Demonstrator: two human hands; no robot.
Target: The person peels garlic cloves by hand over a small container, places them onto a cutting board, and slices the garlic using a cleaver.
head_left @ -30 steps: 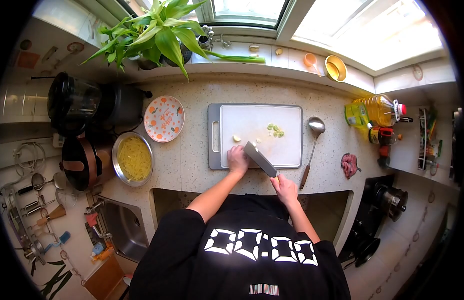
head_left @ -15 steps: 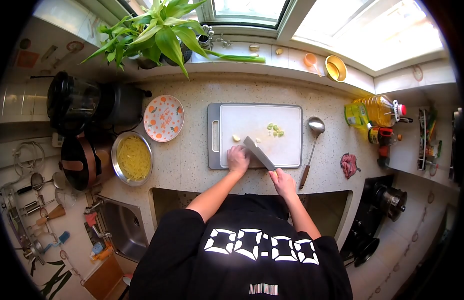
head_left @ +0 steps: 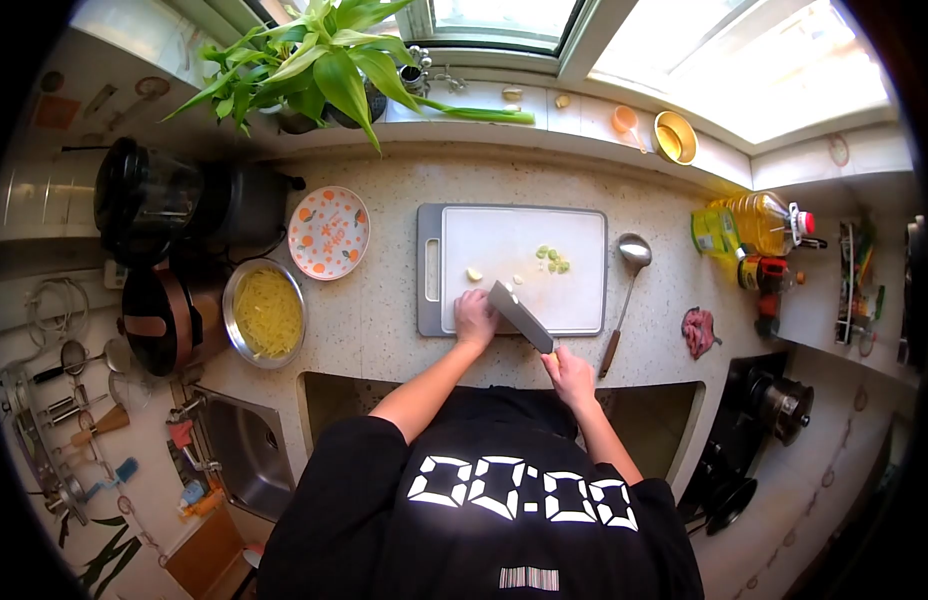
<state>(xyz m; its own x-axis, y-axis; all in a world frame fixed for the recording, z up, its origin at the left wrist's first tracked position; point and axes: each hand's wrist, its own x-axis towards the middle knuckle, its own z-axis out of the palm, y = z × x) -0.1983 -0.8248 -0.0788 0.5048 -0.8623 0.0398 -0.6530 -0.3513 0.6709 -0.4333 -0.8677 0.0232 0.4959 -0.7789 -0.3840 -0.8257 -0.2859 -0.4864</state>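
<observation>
My right hand (head_left: pixel 572 375) is wrapped round the handle of a cleaver (head_left: pixel 522 320), whose blade slants up and left over the cutting board (head_left: pixel 584 310). My left hand (head_left: pixel 475 318) rests on the board's lower left with curled fingers close against the blade; whatever they press on is hidden. A pale garlic clove (head_left: pixel 474 274) lies just above that hand. Small white slices (head_left: pixel 517 280) sit by the blade's tip. Farther right on the board is a little group of chopped green onion pieces (head_left: pixel 554 260).
Right of the board lies a ladle (head_left: pixel 626 290), with a pink cloth (head_left: pixel 698 332) and an oil bottle (head_left: pixel 759 222) beyond. To the left are a patterned plate (head_left: pixel 329 232) and a metal bowl (head_left: pixel 302 318) of yellow shreds (head_left: pixel 268 312). A sink (head_left: pixel 246 450) is at lower left.
The blade has tilted slightly, showing more of its flat side, and the right hand has shifted a little. My left hand stays in place on the board.
</observation>
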